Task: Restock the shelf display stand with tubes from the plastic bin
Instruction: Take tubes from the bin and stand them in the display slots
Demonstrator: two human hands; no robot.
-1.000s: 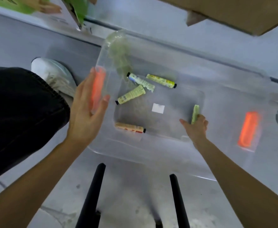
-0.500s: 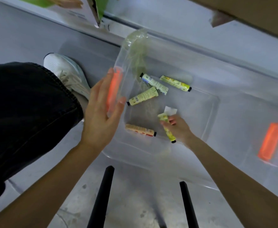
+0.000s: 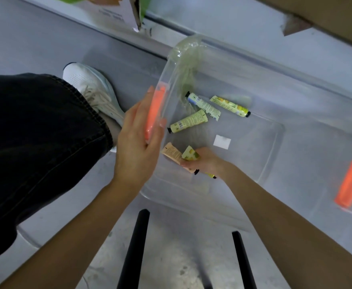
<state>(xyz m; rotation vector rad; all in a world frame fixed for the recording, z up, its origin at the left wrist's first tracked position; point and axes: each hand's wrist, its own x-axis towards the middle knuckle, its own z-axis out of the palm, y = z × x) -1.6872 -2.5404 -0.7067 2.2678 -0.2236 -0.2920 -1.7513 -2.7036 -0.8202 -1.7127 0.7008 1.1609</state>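
A clear plastic bin (image 3: 279,130) with orange handles lies on the grey floor. My left hand (image 3: 137,147) rests with straight fingers against its left wall at the orange handle (image 3: 154,113). Inside the bin my right hand (image 3: 202,161) grips a yellow-green tube (image 3: 190,154) and closes on a peach tube (image 3: 172,153) beside it. Three more tubes lie loose further back: a pale green one (image 3: 188,121), a blue-and-white one (image 3: 204,106) and a yellow one (image 3: 229,106).
My white shoe (image 3: 91,88) and black trouser leg (image 3: 35,142) stand just left of the bin. Two black stand legs (image 3: 133,251) reach in from below. A cardboard display base (image 3: 119,11) and a brown box (image 3: 327,17) lie beyond the bin.
My right hand carried the yellow-green tube from the bin's right side across to the near left and now also closes on the peach tube. My left hand stayed on the handle.
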